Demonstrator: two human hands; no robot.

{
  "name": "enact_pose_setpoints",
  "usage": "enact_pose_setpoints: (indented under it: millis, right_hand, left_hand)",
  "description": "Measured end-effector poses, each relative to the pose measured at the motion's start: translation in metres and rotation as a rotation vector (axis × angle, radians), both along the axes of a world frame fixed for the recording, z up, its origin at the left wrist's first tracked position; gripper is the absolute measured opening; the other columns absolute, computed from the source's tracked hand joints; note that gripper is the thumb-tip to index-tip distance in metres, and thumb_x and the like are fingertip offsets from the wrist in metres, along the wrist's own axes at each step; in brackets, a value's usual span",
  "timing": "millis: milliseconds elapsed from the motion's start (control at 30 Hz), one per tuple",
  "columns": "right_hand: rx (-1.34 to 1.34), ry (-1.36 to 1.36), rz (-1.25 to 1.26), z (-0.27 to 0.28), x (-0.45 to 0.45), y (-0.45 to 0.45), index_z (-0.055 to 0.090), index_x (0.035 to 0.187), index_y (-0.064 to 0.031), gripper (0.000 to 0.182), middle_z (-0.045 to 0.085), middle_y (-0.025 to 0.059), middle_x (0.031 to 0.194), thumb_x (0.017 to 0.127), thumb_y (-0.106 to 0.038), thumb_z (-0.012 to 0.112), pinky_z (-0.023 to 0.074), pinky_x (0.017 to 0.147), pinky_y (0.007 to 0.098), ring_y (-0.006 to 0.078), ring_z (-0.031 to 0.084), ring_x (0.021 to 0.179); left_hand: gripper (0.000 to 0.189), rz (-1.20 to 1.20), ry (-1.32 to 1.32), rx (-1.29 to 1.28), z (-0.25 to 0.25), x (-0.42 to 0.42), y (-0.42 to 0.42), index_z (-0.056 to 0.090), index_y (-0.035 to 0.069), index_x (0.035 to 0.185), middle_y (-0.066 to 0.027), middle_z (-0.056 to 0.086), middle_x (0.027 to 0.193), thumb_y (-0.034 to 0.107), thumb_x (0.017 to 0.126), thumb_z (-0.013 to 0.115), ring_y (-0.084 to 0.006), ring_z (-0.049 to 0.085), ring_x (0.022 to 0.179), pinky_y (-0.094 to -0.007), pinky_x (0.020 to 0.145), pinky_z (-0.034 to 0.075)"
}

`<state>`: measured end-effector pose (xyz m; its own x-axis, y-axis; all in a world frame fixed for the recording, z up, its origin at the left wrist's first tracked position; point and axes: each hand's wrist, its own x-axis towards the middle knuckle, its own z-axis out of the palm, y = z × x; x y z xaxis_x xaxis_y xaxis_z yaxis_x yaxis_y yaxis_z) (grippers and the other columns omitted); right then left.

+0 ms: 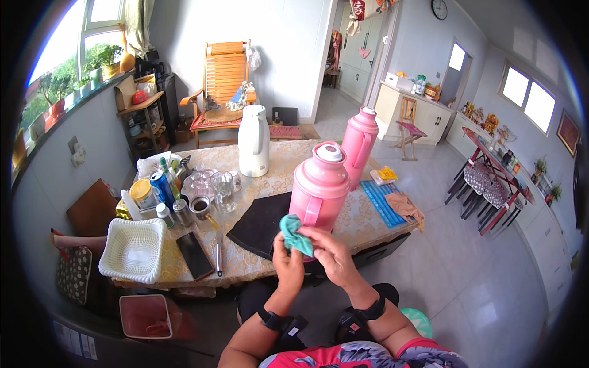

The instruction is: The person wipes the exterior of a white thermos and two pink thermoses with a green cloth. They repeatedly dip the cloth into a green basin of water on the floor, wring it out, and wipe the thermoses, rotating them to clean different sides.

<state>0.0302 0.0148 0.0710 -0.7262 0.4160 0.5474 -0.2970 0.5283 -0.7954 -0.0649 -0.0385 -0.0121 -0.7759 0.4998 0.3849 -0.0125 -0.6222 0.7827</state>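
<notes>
A small bunched green cloth (296, 237) is held up between my two hands at the table's front edge. My left hand (288, 264) grips its lower left side, and the fingers of my right hand (329, 252) pinch its right side. Right behind the cloth stands a pink thermos flask (318, 193) with a white stopper, its lower part partly hidden by the cloth and hands. A second pink thermos flask (360, 142) is behind it to the right. The black cloth (262, 221) lies flat left of the nearer flask.
On the patterned tablecloth (287, 154) stand a white vacuum jug (254, 142), a glass mug (224, 193), a blue can (161, 187) and a white woven basket (156, 239). A smartphone (195, 255) and a peeler or knife handle (219, 260) lie nearer. A red bin (145, 316) stands below.
</notes>
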Motion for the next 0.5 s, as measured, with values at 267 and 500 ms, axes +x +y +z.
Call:
enact_pose_setpoints:
  millis: [267,500]
  right_hand:
    - [0.051,0.043,-0.310,-0.019,-0.038,0.027,0.055,0.101,0.0017,0.029,0.061,0.0140,0.100,0.081,-0.015,0.067,0.0492,0.071,0.0279,0.0194,0.063,0.079]
    - [-0.094,0.096,-0.261,-0.028,-0.047,0.030,0.050,0.105,0.0007,0.026,0.057,0.0058,0.088,0.088,-0.017,0.059,0.0456,0.067,0.0247,0.0088,0.054,0.076]
  left_hand:
    - [0.022,0.119,-0.235,-0.079,-0.047,-0.065,0.028,0.045,0.006,0.113,-0.0002,0.053,0.094,0.017,0.093,0.047,-0.0077,0.050,0.080,-0.0220,0.069,0.041]
    - [0.031,0.080,-0.227,-0.518,-0.105,-0.089,0.051,0.048,0.000,0.113,-0.0130,0.058,0.103,0.020,0.090,0.047,-0.0210,0.056,0.090,-0.0340,0.077,0.045]
